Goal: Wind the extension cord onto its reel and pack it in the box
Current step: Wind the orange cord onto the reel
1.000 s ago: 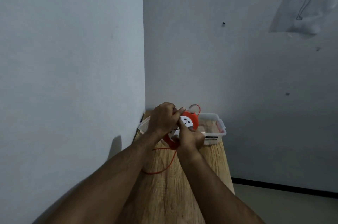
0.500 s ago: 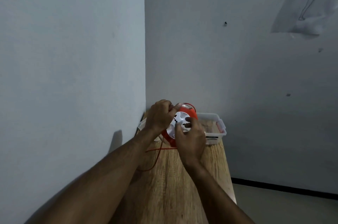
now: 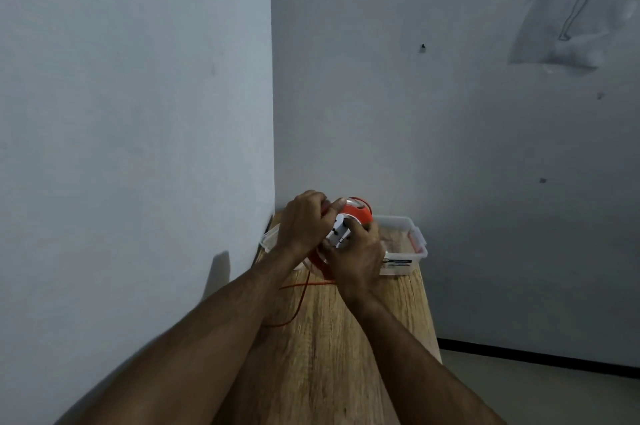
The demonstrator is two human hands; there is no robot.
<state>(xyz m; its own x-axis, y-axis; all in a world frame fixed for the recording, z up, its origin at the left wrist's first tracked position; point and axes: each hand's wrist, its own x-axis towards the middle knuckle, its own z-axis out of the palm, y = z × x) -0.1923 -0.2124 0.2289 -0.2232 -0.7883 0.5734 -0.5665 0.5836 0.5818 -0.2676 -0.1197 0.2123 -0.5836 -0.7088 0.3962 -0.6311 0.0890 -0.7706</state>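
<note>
Two grey walls point(image 3: 138, 112) meet in a corner, and a narrow wooden table point(image 3: 332, 355) runs straight into it. At the far end of the table sits a clear plastic box point(image 3: 412, 244), open on top, pushed close to the corner. Both forearms reach in from the bottom of the view. The left hand point(image 3: 303, 223) is wrapped over the upper left side of the orange reel point(image 3: 358, 209), fingers curled round its rim, thumb lying across the top. The right hand point(image 3: 356, 254) is closed on the reel's lower right, fingertips pressing on the white socket face point(image 3: 341, 232). The reel is held up on edge, just in front of the box and overlapping its near wall. A loose length of orange cord point(image 3: 301, 300) trails from under the hands and loops across the tabletop toward the left edge.
</note>
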